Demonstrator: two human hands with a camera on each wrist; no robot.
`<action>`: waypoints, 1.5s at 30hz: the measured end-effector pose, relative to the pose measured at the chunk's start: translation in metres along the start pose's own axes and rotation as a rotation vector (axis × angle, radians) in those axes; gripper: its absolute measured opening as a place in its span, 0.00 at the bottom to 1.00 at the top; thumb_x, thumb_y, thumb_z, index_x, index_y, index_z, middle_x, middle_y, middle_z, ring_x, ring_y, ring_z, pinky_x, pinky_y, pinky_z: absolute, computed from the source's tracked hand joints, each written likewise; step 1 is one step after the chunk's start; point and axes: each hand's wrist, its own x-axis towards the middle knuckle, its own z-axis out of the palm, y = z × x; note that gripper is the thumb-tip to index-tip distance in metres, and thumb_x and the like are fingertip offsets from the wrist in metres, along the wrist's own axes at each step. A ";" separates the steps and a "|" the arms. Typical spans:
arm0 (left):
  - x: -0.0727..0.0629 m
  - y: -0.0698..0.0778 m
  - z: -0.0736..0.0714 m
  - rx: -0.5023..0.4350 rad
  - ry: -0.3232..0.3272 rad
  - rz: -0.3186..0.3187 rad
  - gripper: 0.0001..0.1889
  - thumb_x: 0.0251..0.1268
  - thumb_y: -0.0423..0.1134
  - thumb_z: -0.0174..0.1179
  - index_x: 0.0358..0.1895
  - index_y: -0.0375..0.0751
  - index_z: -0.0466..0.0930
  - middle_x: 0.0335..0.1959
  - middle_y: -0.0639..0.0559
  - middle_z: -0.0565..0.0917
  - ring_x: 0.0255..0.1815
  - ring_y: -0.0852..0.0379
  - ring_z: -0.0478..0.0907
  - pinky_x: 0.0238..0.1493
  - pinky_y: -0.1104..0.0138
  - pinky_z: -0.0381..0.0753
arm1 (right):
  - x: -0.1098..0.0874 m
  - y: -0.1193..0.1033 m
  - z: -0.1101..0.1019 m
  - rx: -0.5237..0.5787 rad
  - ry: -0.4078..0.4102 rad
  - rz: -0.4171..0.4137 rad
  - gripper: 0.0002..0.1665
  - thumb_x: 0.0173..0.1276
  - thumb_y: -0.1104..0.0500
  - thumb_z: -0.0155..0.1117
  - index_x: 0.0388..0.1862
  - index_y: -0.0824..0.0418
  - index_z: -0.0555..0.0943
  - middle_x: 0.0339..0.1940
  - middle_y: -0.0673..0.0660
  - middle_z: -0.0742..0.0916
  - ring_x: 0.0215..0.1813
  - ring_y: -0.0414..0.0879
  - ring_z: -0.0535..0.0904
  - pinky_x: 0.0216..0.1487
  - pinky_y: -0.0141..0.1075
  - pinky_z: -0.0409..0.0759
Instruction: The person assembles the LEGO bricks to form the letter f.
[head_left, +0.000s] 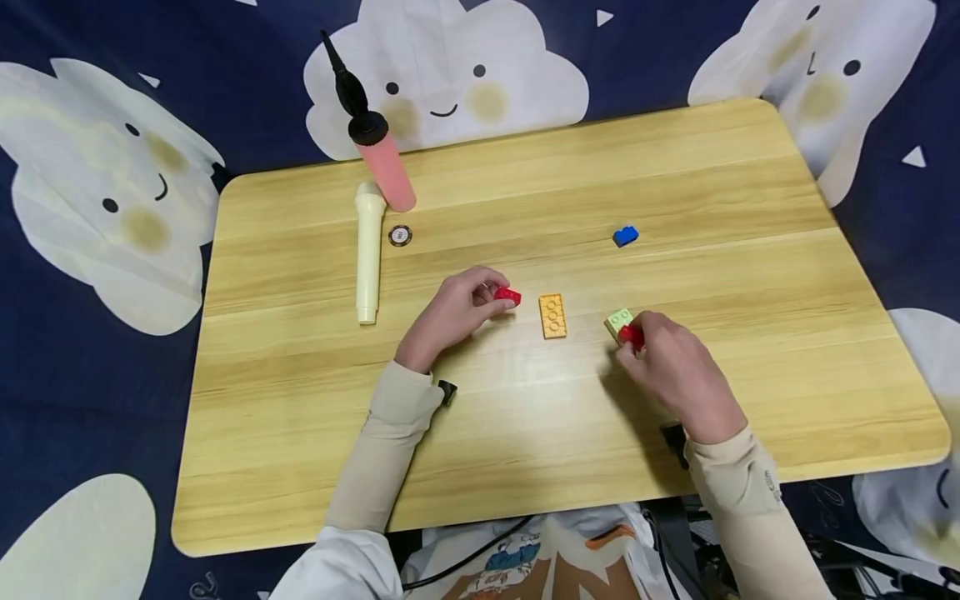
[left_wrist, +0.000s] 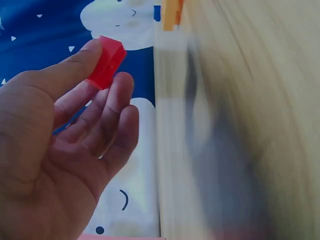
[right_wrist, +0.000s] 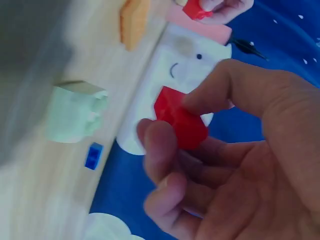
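Note:
My left hand [head_left: 459, 307] pinches a small red building brick [head_left: 508, 296] between thumb and fingertips, left of a flat orange brick [head_left: 552, 316] on the table. In the left wrist view this red brick [left_wrist: 108, 61] stands out past the thumb tip. Another red brick [head_left: 632, 336] is pinched by my right hand [head_left: 675, 367], overlapping the pale green brick [head_left: 618, 318] in the head view. The right wrist view shows that red brick [right_wrist: 180, 118] between thumb and fingers, apart from the pale green brick [right_wrist: 76, 112] on the table.
A blue brick [head_left: 626, 236] lies farther back on the wooden table [head_left: 480, 450]. Toward the back left are a pink pump [head_left: 387, 171] with a black nozzle, a cream-coloured tube [head_left: 368, 258] and a round black-and-white chip [head_left: 400, 236]. Cloud-patterned dark blue cloth [head_left: 255, 83] surrounds the table.

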 end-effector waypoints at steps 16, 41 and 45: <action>-0.011 0.027 0.006 -0.065 0.008 0.151 0.11 0.68 0.37 0.65 0.49 0.36 0.84 0.41 0.51 0.82 0.40 0.59 0.80 0.48 0.61 0.82 | 0.028 -0.034 -0.022 0.057 0.177 -0.227 0.08 0.65 0.64 0.64 0.42 0.63 0.85 0.37 0.55 0.81 0.36 0.48 0.76 0.32 0.41 0.74; -0.013 0.045 0.017 -0.081 -0.026 0.287 0.12 0.69 0.39 0.65 0.50 0.37 0.84 0.43 0.52 0.86 0.41 0.64 0.81 0.46 0.69 0.80 | 0.050 -0.058 -0.013 0.191 0.025 -0.338 0.10 0.70 0.65 0.65 0.49 0.66 0.83 0.43 0.57 0.85 0.42 0.48 0.81 0.45 0.45 0.82; -0.013 0.045 0.018 -0.082 -0.024 0.292 0.12 0.69 0.38 0.65 0.50 0.36 0.85 0.43 0.51 0.87 0.41 0.63 0.82 0.46 0.70 0.80 | 0.050 -0.058 -0.012 0.196 0.022 -0.340 0.10 0.70 0.65 0.66 0.48 0.67 0.83 0.43 0.57 0.85 0.42 0.48 0.81 0.44 0.45 0.82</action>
